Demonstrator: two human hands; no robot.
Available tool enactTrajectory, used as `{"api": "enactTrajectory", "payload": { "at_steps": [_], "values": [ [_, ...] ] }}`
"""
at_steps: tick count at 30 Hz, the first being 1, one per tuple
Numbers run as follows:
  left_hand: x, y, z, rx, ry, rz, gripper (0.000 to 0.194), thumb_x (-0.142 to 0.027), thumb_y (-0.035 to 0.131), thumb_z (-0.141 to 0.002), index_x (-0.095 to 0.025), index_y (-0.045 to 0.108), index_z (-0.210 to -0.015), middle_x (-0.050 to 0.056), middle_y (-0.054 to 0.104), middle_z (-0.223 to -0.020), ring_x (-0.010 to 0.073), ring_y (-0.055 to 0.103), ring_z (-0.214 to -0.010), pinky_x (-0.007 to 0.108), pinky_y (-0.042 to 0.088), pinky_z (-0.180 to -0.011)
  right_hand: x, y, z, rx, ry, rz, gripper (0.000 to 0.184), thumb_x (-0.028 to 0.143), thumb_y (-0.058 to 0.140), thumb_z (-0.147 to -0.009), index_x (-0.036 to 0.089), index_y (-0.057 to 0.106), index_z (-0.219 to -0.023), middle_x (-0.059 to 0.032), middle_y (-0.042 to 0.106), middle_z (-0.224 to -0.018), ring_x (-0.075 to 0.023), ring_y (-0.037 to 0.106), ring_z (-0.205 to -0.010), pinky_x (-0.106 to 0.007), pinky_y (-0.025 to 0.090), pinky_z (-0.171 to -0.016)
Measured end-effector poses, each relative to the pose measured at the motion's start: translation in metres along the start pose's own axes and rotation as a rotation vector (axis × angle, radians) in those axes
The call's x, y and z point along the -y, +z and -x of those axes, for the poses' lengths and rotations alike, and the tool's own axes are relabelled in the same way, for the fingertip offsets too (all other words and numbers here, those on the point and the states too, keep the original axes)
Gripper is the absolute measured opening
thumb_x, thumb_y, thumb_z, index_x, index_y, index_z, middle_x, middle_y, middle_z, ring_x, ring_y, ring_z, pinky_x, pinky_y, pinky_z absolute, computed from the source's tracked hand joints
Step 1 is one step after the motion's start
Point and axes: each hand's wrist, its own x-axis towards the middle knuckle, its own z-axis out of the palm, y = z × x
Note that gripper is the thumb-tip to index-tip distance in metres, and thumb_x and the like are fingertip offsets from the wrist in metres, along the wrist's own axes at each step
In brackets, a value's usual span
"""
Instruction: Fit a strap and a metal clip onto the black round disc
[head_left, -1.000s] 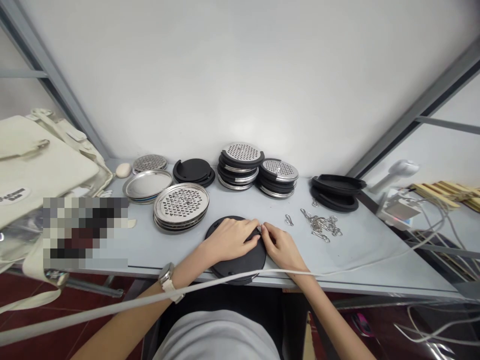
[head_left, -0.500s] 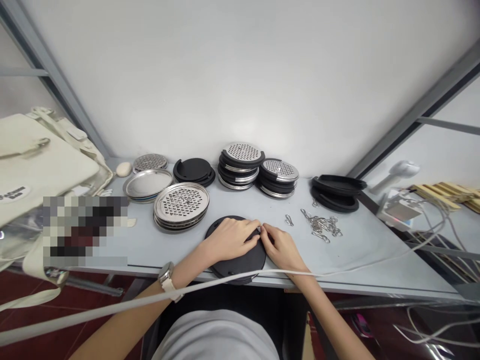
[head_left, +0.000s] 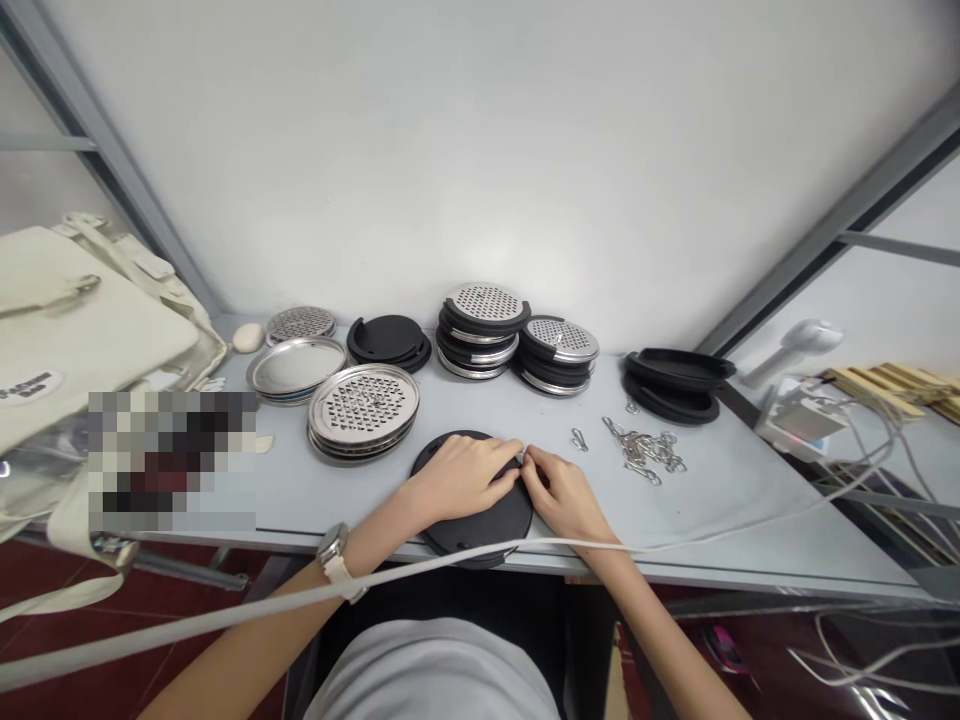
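Note:
A black round disc (head_left: 480, 522) lies flat at the table's front edge. My left hand (head_left: 465, 478) rests across its top, fingers bent together towards the right rim. My right hand (head_left: 559, 490) pinches at that same rim, its fingertips meeting those of the left. A tiny silvery bit shows between the fingertips, too small and covered to make out. Right of my hands lie one loose metal snap hook (head_left: 579, 440) and a heap of snap hooks (head_left: 649, 450). To the left stands a stack of round metal grater plates (head_left: 364, 407).
Behind are stacks of black holders with grater plates (head_left: 487, 305), more black discs (head_left: 386, 340) and smooth metal plates (head_left: 296, 367). Black holders (head_left: 679, 370) stand at right. A white cable (head_left: 300, 600) crosses before my forearms. A cream bag (head_left: 82, 310) is at far left.

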Motion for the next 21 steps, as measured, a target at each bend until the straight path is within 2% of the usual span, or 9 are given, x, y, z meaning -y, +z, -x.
{"api": "enactTrajectory", "payload": {
  "at_steps": [8,14,21],
  "values": [
    [0.0008,0.0009,-0.0006,0.01,0.0,0.003,0.027,-0.031,0.039,-0.094,-0.022,0.049,-0.117,0.004,0.065,-0.103,0.0216,0.064,-0.087,0.031,0.046,-0.071,0.0022,-0.0002,0.0004,-0.005,0.021,-0.038,0.025,0.028,0.033,-0.092,0.021,0.039,-0.069,0.0015,0.051,-0.06,-0.0133,0.046,-0.054,-0.023,0.03,-0.056],
    [0.0001,-0.0004,-0.0008,0.016,-0.008,-0.002,0.021,-0.031,0.039,-0.093,-0.021,0.05,-0.108,0.003,0.065,-0.096,0.0207,0.064,-0.081,0.03,0.045,-0.067,0.0018,0.0009,0.0004,-0.012,0.047,-0.063,0.025,0.031,0.034,-0.092,0.022,0.037,-0.069,0.0031,0.046,-0.057,-0.0133,0.043,-0.053,-0.023,0.028,-0.054],
    [-0.0007,-0.0011,-0.0002,0.009,-0.034,0.0,0.018,-0.032,0.04,-0.093,-0.021,0.05,-0.101,0.002,0.065,-0.093,0.0203,0.064,-0.077,0.028,0.042,-0.063,0.0016,-0.0004,0.0,0.003,0.028,-0.075,0.025,0.03,0.034,-0.093,0.021,0.038,-0.071,0.0026,0.047,-0.059,-0.0135,0.044,-0.054,-0.024,0.029,-0.056]
  ]
}}
